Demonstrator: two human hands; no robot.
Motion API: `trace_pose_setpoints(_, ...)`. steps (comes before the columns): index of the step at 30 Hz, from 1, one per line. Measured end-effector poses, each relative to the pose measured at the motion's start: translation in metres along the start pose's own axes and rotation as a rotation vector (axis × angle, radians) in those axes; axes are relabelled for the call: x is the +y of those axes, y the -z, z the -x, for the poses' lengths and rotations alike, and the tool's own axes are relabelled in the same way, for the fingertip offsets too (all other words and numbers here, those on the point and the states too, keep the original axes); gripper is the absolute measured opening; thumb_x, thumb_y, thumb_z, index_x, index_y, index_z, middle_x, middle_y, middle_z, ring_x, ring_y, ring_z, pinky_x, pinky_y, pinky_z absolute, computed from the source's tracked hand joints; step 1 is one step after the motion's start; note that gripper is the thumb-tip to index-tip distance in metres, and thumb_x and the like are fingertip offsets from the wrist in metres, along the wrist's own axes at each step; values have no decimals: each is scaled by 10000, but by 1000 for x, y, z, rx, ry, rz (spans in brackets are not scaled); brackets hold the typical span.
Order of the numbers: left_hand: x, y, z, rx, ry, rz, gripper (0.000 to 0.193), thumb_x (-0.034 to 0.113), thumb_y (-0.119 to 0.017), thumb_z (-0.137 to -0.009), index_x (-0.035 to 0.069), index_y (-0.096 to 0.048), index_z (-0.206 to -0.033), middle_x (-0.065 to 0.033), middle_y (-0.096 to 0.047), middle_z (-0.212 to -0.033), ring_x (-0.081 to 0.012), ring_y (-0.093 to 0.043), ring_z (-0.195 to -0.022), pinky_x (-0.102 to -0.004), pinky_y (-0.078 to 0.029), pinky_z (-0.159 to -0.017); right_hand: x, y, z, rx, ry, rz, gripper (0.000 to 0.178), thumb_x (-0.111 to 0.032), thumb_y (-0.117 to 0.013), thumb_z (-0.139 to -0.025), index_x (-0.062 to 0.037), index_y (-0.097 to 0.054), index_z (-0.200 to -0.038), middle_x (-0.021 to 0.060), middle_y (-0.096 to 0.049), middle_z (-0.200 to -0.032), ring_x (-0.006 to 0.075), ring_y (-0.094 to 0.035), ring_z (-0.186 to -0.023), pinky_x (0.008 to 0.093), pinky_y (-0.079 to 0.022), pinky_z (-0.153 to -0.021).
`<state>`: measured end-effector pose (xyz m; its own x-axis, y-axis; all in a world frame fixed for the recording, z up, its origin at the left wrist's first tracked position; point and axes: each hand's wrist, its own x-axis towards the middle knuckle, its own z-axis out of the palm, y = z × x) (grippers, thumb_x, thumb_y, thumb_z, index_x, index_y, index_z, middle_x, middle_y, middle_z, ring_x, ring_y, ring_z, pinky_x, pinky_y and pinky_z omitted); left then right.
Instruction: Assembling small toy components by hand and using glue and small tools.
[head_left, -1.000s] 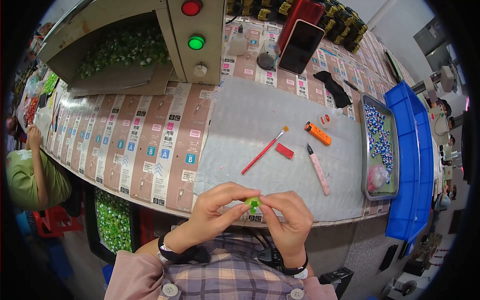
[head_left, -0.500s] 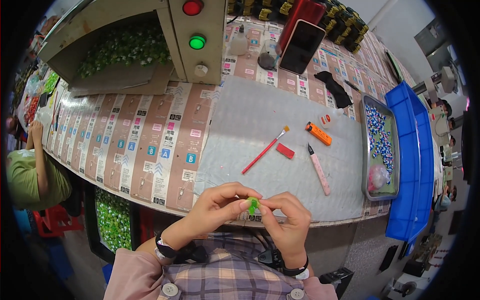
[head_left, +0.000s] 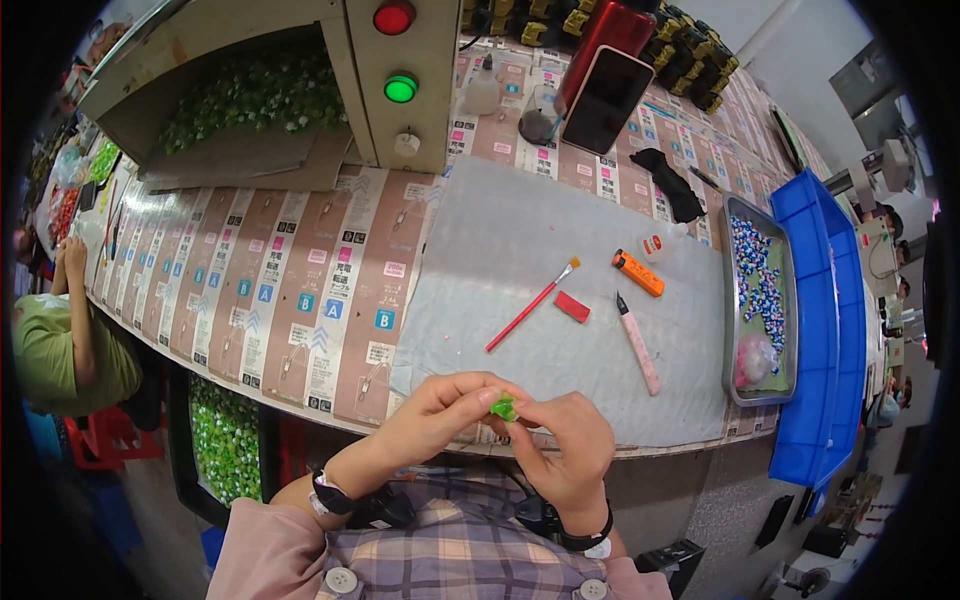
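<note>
Just in front of my chest, above the table's front edge, both my hands meet at a small bright green plastic-looking piece (head_left: pixel 503 408). My left hand (head_left: pixel 440 412) pinches it between thumb and fingers from the left. From the right, the fingertips of my right hand (head_left: pixel 568 440) grip its other side. The fingers hide most of the piece, so its full shape cannot be made out. Beyond my hands, on a grey sheet (head_left: pixel 480 240), lie a red-handled brush (head_left: pixel 530 308), a small red block (head_left: pixel 572 307) and a pink-handled craft knife (head_left: pixel 638 345).
An orange block (head_left: pixel 637 273) and a small bottle (head_left: pixel 652 247) lie farther back. At right, a metal tray (head_left: pixel 729 300) holds small beads beside a blue bin (head_left: pixel 845 320). A machine with lights (head_left: pixel 400 125) stands back left; a phone (head_left: pixel 607 98) leans behind. Another person (head_left: pixel 75 345) sits far left.
The green piece has been turned between my fingers. My right hand has rolled over it, its knuckles now more raised; my left hand has barely shifted.
</note>
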<state>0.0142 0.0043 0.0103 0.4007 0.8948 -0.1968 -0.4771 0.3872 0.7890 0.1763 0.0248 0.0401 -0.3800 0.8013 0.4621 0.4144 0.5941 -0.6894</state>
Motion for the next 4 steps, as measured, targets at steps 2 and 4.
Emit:
trace_pose_setpoints(2, 2, -6, -1, 4, -18, -34, 325, 215, -388, -938, -11, -522, -1129, -71, -580, -995, -116, -560, -879, -265, -450, -803, 2, 0, 1, 41, 44, 27, 195, -27, -690, -653, -55, -607, -827, 51, -597, -692, 202, -548, -558, 287, -412, -480)
trace_pose_setpoints(4, 6, -8, 3, 6, -39, -69, 350, 230, -388, -938, 3, -485, -1185, -68, -576, -1023, -118, -546, -937, -275, -437, -847, 2, 0, 1, 59, 34, 34, 194, -29, -690, -656, -60, -609, -829, 51, -599, -696, 205, -550, -560, 289, -416, -482)
